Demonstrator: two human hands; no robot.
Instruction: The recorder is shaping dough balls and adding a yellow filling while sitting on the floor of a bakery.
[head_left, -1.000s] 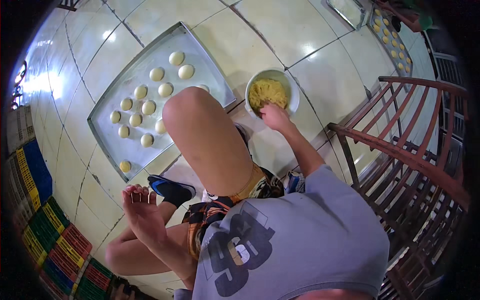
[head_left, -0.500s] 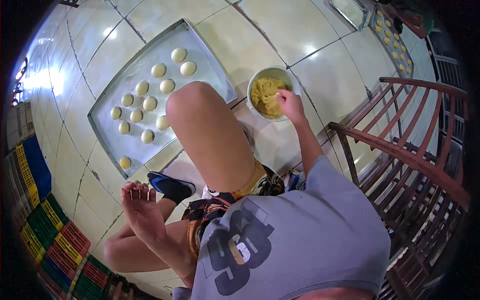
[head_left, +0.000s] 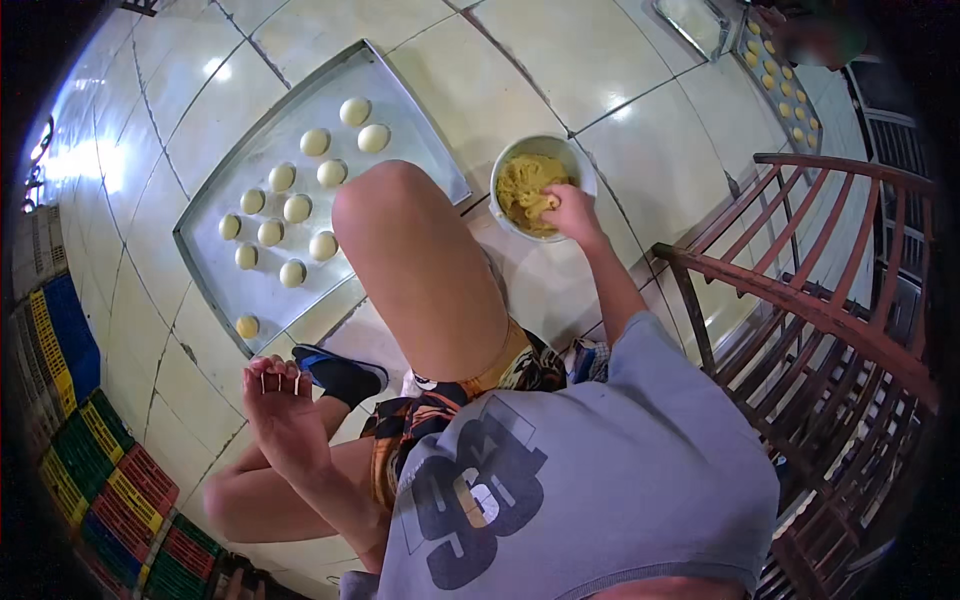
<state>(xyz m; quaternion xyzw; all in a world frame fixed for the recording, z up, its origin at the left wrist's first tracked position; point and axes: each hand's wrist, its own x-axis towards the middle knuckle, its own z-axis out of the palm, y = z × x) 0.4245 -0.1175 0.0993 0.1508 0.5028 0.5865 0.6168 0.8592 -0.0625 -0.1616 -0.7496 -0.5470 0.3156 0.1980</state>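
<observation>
Beneath you lies a floor [head_left: 470, 90] of pale, glossy cream tiles, their dark, worn seams [head_left: 515, 65] bending toward the edge of your view. To your left, a broad white glare [head_left: 85, 165] spreads across the tiles, and smaller bright spots shine farther ahead. Along your lower left stand plastic crates [head_left: 150, 485] with slotted sides, in green, red, yellow and blue, with greyish ones above them. To your right is a reddish-brown bench [head_left: 780, 285] with slats and gaps between them. Beyond it, at upper right, you see a grey slatted panel [head_left: 893, 135], mostly in shadow.
</observation>
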